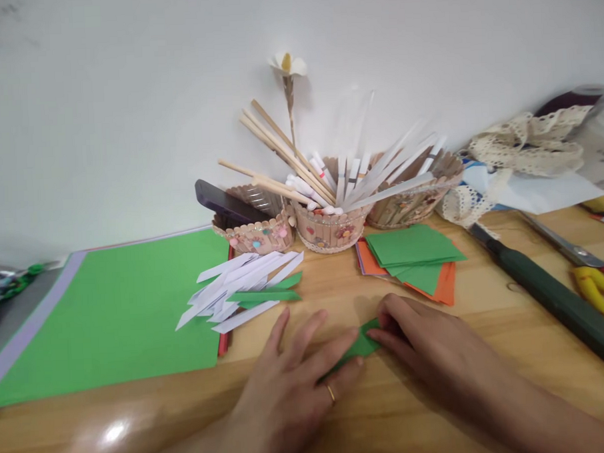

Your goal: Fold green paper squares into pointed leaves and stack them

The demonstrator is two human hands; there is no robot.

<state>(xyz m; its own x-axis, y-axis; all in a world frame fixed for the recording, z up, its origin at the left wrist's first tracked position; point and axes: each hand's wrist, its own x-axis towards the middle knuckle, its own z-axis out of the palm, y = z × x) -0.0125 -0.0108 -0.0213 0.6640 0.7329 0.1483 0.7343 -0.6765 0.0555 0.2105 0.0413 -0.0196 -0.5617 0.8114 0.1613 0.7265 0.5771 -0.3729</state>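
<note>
Green paper piece (364, 344) lies on the wooden table (155, 430) between both hands, the centre of this clock face. Toward nine o'clock a large green sheet (126, 314) lies flat, leaving the near edge of the table for the hands. At ten, loose white and green strips (255, 288) lie heaped, probably for easy reach. The left hand (296, 380), at eight, spreads its fingers over the piece, clenching nothing, seemingly to steady it. At twelve, small baskets (327, 227) keep sticks and pens upright. At one, green and orange cards (410, 248) are stacked, likely to save space. The right hand (424, 338), at three, pinches the piece's corner between thumb and finger, apparently for fine control.
</note>
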